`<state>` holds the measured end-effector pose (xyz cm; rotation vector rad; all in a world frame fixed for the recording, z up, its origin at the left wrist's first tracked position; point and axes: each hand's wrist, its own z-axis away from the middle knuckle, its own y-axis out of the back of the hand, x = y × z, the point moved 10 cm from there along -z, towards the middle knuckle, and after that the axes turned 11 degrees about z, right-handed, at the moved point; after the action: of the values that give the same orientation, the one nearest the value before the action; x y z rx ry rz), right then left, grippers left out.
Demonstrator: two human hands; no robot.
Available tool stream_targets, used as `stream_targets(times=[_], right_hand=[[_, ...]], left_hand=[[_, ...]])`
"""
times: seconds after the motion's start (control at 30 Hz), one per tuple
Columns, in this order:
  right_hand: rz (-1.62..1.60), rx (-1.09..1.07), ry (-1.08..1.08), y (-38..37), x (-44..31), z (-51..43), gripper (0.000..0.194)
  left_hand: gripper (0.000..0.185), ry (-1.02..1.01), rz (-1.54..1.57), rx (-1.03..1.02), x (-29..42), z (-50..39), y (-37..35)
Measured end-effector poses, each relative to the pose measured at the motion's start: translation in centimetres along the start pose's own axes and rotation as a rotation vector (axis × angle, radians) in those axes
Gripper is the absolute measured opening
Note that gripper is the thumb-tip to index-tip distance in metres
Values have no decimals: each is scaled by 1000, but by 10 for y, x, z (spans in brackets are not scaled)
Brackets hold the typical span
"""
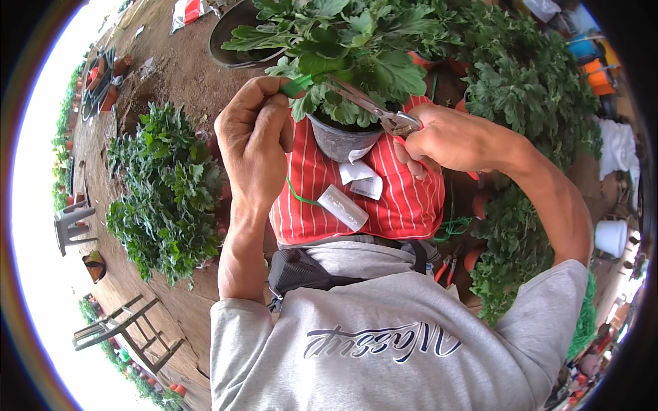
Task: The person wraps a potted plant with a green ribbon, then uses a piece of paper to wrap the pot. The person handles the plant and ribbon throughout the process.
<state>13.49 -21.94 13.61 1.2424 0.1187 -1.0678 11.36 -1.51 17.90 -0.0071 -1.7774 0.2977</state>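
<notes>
My left hand (253, 138) pinches a green strip (296, 86) between thumb and fingertips, beside the leaves of a potted plant. In my right hand (452, 136) is a pair of red-handled snips (378, 109); its long stained blades reach in among the leaves towards the strip. I cannot tell how far apart the blades are. The leafy plant (354, 46) stands in a dark grey plastic pot (339, 138) at my lap. Red-and-white striped cloth (406, 205) covers my lap. White paper labels (366, 186) and a clear plastic roll (343, 207) lie on it, near a thin green strand (300, 195).
Leafy plants (169, 190) stand to my left, with more (519, 87) along my right. Behind the plant is an empty black pot (241, 36). Red-handled pliers (446, 268) and tangled green twine (455, 228) lie at my right. A grey plastic stool (73, 226) stands far left.
</notes>
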Motion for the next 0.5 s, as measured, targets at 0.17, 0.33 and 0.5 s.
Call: stream_targets(times=[0.17, 0.33, 0.5], right_hand=[[-128, -107, -211, -7, 11, 4, 19], [11, -236, -348, -15, 9, 4, 18], [139, -401, -448, -25, 11, 4, 17]], left_hand=[[20, -8, 13, 9, -6, 1, 10], [20, 2, 32, 8, -6, 0, 9], [18, 4, 43, -20, -5, -6, 9]])
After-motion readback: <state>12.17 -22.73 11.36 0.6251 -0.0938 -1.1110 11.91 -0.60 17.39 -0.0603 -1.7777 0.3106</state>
